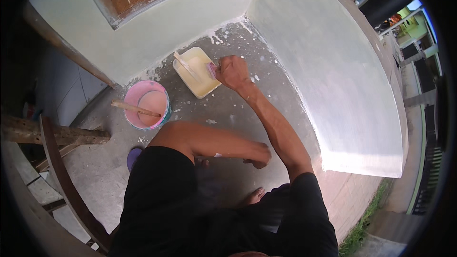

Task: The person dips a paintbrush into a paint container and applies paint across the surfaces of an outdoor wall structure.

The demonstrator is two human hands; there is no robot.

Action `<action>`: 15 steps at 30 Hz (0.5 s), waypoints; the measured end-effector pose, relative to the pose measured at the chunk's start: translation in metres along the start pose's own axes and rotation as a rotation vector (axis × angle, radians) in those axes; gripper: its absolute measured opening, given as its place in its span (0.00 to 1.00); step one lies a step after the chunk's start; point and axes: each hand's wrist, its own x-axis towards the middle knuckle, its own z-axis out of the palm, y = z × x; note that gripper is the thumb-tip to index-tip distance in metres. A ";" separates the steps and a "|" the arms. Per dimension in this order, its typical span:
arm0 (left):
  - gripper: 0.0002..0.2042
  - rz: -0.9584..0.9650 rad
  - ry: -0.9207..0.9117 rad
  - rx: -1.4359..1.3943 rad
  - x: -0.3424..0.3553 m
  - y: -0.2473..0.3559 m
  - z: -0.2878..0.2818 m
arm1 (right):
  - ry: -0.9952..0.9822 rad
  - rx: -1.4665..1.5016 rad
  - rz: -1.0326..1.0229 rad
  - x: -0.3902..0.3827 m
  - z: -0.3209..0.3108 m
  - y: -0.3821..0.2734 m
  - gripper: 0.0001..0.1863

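Note:
My right hand (233, 72) is closed round a small paintbrush (211, 70), its head at the right side of a cream, rectangular tray (201, 96). Pale yellowish paint (196, 80) covers the bottom of this tray, and a paint-coated stick (186, 65) leans over its far left corner. My left arm bends across in front of me. Its hand (259, 155) hangs over the floor near my feet, fingers curled down and mostly hidden. Left of the tray stands a round bucket (127, 103), pink inside, holding pale pink liquid and a wooden stick (135, 109).
Paint splashes dot the grey concrete floor (228, 133). A pale wall (157, 43) with a wooden window frame (124, 0) rises ahead; a low pale wall (328, 76) runs along the right. Wooden beams (66, 135) are at the left, near a purple round object (134, 158).

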 end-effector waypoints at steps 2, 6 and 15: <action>0.14 -0.082 -0.081 -0.050 0.006 -0.004 0.008 | -0.002 -0.010 -0.012 0.001 0.010 0.003 0.09; 0.11 -0.072 -0.148 0.004 0.021 -0.014 0.016 | 0.001 0.076 0.027 -0.007 0.003 0.012 0.06; 0.10 0.039 0.099 -0.006 0.019 -0.029 0.029 | -0.086 0.152 -0.111 -0.022 0.017 -0.031 0.07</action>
